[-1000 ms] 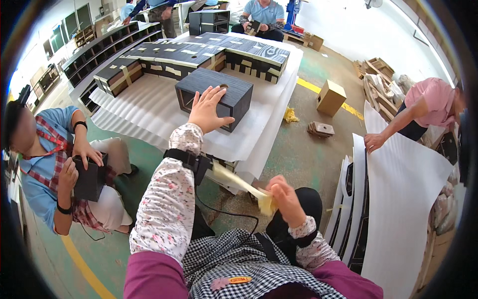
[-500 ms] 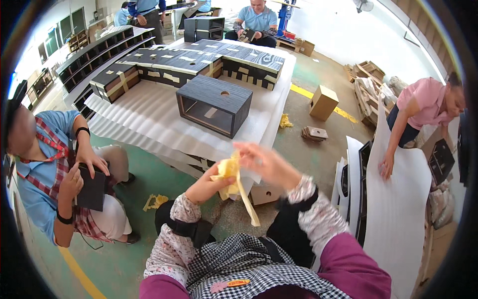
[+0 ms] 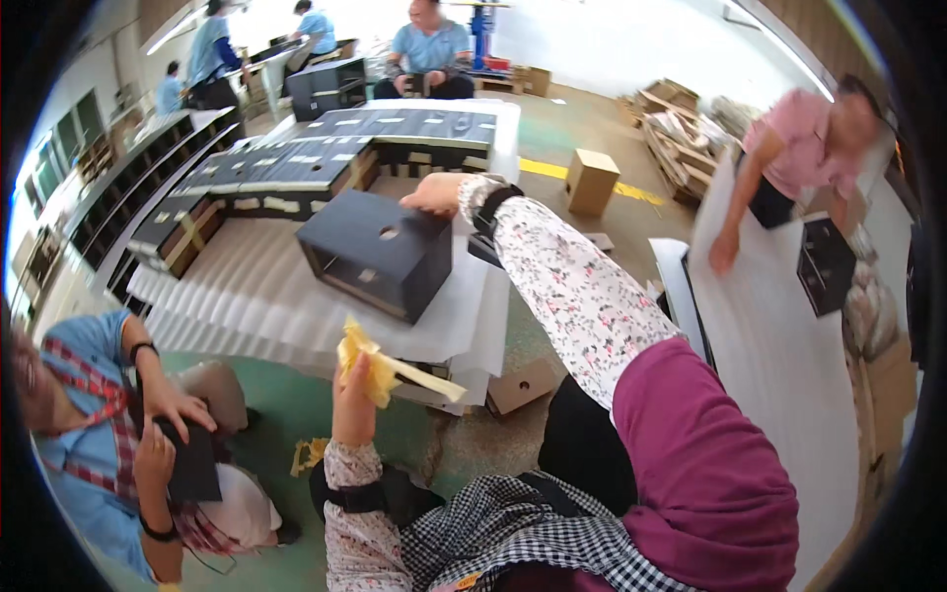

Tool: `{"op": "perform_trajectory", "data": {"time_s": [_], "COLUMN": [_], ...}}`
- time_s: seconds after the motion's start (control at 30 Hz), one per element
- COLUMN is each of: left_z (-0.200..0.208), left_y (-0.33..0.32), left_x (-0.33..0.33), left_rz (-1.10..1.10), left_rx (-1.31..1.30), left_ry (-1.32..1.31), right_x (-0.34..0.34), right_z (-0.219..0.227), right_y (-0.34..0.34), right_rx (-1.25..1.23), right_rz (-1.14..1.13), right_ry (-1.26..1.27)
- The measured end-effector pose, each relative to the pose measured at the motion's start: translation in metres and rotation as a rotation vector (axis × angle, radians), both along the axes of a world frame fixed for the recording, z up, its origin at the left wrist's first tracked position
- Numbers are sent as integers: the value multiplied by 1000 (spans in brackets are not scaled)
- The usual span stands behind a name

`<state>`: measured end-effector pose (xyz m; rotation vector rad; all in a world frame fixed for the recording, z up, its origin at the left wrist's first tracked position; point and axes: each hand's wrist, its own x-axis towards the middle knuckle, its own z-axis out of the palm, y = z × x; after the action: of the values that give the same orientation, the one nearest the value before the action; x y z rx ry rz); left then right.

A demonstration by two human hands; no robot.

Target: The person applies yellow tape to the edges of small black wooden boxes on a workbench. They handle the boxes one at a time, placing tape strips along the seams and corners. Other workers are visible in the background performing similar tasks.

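Note:
My left hand (image 3: 353,403) is closed around a crumpled wad of yellow masking tape (image 3: 365,357), from which one strip sticks out to the right. My right arm reaches forward over the table's near right part. At its end my right hand (image 3: 436,195) grips the far top edge of a dark wood-grain box (image 3: 367,247); some fingers are blurred. This box has a round hole in its top and an open front, and rests on white foam sheet (image 3: 252,286). Behind it runs a row of dark cabinet pieces (image 3: 296,148) bearing short strips of pale tape.
A co-worker at the left holds a dark panel (image 3: 194,464). Another person, in pink, bends over foam sheeting (image 3: 760,395) at the right. More people work at the back. A brown carton (image 3: 592,183), a holed board (image 3: 521,385) and tape scraps (image 3: 309,456) lie on the floor.
My right hand has left the tape wad and reached forward to the dark box. My left hand keeps the wad, now lower and farther left. The view has shifted.

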<state>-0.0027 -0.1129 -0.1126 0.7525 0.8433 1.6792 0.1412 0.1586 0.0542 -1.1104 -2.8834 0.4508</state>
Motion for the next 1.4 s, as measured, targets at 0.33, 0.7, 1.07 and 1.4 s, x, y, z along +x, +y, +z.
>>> {"op": "perform_trajectory", "data": {"time_s": [0.33,0.7,1.07,1.4], "left_z": [-58,-40,-42,-62], "left_y": [19,40,80,86], "left_x": [-65,-23,1,0], "left_rz": [140,-233,-143,-86], "left_rx": [237,408,327,304], "left_ry": [448,325,652,675], "right_x": [31,372,663,764], "right_z": [-112,-11,-51,-141], "right_y": [-65,-318,-563,-711], "right_rx": [-877,-219,949,1619], "right_rz": [68,-353,-1523,-1851], "right_ry": [1150,1926,1936,2040]}}
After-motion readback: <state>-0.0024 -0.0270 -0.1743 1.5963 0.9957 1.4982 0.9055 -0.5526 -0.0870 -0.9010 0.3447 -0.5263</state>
